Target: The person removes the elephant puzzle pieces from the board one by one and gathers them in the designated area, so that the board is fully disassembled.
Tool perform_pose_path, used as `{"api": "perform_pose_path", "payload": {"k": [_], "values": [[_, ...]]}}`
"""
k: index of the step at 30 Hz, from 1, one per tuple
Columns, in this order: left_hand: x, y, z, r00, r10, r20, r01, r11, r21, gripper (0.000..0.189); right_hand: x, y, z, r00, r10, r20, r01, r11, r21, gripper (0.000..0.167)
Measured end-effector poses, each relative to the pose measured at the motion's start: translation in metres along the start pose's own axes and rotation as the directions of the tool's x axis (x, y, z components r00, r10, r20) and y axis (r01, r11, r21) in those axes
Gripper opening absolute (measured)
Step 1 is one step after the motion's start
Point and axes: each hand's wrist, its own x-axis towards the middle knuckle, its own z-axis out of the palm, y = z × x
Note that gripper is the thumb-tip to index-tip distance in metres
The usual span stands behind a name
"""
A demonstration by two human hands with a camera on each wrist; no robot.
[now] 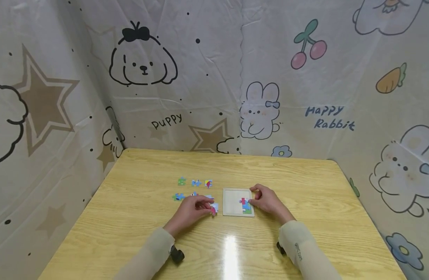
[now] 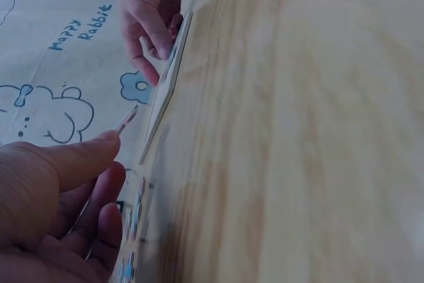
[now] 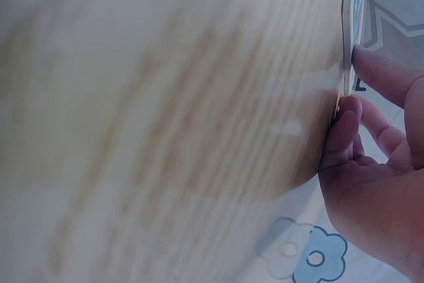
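My left hand pinches a blue and pink jigsaw piece between thumb and fingers, just left of the square wooden puzzle tray. In the left wrist view this piece shows edge-on above the thumb tip. My right hand grips the tray's right edge, thumb on the rim beside the fitted pieces and fingers at the upper right corner. Joined pieces in pink, blue and green lie in the tray's lower right part. In the right wrist view, the right hand's thumb meets the tray's edge.
Left of the tray several loose pieces lie in two rows, among them a green one, a yellow and red one and a blue-green one. The left hand partly covers the nearer row. A printed curtain surrounds the wooden table.
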Motion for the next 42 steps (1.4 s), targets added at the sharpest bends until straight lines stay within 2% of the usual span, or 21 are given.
{"api": "perform_pose_path", "payload": {"k": [4,13,19,31,37,42], "values": [[-0.003,-0.005,-0.005,1.0,0.016,0.001,-0.016,1.0,-0.027,0.031,0.002,-0.001,-0.002,1.0,-0.006,0.001,0.006,1.0,0.002,0.041],[-0.012,-0.007,-0.011,1.0,-0.001,0.007,0.001,1.0,0.012,0.024,0.002,0.003,-0.001,1.0,-0.003,0.006,0.002,1.0,0.01,0.041],[-0.013,-0.008,-0.011,1.0,0.002,0.023,-0.002,1.0,0.023,0.022,0.001,0.003,-0.002,1.0,0.012,0.004,-0.012,1.0,0.011,0.042],[-0.014,-0.006,-0.008,0.999,0.006,0.041,-0.011,0.991,0.134,0.02,0.001,0.004,0.001,1.0,0.018,0.003,-0.018,1.0,0.006,0.043],[-0.014,-0.004,-0.007,0.999,0.022,0.049,-0.032,0.976,0.215,0.017,0.002,0.005,0.001,1.0,0.002,0.002,-0.002,1.0,0.004,0.042],[-0.015,-0.005,-0.009,0.998,0.041,0.057,-0.053,0.97,0.236,0.018,0.002,0.004,0.001,1.0,0.011,0.005,-0.011,1.0,0.004,0.042]]}}
